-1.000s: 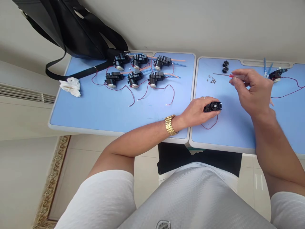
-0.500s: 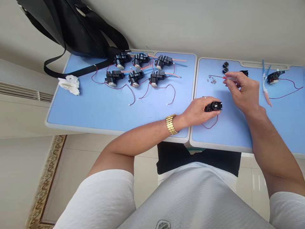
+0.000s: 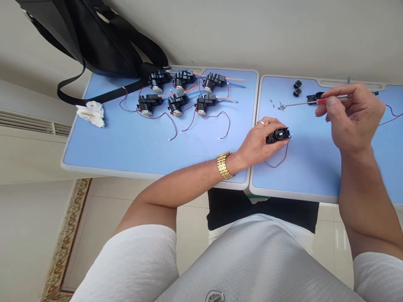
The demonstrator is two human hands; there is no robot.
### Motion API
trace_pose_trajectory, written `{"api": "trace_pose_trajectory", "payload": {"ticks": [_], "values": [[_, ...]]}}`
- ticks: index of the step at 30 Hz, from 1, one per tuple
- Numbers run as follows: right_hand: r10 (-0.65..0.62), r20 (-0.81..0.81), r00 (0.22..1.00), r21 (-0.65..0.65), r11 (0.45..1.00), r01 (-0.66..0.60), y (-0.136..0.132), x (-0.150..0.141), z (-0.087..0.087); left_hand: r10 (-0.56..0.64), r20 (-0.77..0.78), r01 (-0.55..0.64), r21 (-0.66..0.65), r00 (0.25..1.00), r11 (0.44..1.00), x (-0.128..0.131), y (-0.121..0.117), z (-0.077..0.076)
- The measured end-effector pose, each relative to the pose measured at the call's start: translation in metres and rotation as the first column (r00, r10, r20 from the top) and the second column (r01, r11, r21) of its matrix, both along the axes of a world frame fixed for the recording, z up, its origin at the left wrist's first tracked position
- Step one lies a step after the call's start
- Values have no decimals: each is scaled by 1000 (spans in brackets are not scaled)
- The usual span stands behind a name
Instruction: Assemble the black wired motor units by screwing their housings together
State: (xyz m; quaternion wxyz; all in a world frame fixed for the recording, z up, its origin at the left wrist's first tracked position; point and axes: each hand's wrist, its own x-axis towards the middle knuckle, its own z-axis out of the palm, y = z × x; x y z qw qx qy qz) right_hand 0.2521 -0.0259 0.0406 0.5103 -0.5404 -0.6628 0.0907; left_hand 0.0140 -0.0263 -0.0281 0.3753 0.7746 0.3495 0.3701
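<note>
My left hand is closed around a black motor housing, its round face with a pale central shaft turned up. From under it a thin red-black wire curls over the blue table. In my right hand is a screwdriver with a clear and red handle, gripped by fingers and thumb. Its tip reaches a small pile of screws. A black plastic part lies behind the screwdriver, partly covered by my right hand.
Two small black cylinders stand near the back edge. Several motor assemblies with wires and tubes sit on the left table, beside a crumpled tissue and a black bag. A seam divides the two tables.
My right hand has moved right with the screwdriver, whose tip now lies at the screw pile. My left hand has shifted slightly up and left with the motor housing.
</note>
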Motion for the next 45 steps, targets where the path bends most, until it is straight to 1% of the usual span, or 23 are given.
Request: {"api": "trace_pose_trajectory", "payload": {"ticks": [4, 10, 16, 23, 27, 32, 38, 45], "values": [[48, -36, 998, 44, 998, -46, -3, 3, 7, -12, 15, 12, 0, 1000, 1000, -1, 0, -4], [103, -7, 995, 21, 994, -103, -10, 2, 11, -90, 50, 88, 35, 995, 995, -3, 1, -10], [135, -7, 991, 1, 991, -135, -13, 0, 14, -109, 44, 106, 59, 993, 993, -3, 2, -11], [120, -35, 992, 55, 992, -118, -12, 3, 16, -120, 44, 118, 53, 992, 992, -3, 3, -12], [126, -25, 992, 11, 992, -126, -14, 3, 18, -123, 66, 118, 73, 990, 990, -3, 3, -11], [128, -16, 992, -14, 992, -129, -14, 1, 18, -121, 66, 117, 70, 990, 991, -2, 2, -9], [132, 1, 991, 42, 990, -132, -10, 3, 13, -126, 37, 124, 43, 991, 991, -2, 2, -9], [101, -2, 995, -52, 994, -101, -15, 0, 20, -131, 60, 129, 40, 989, 991, -3, 3, -10]]}}
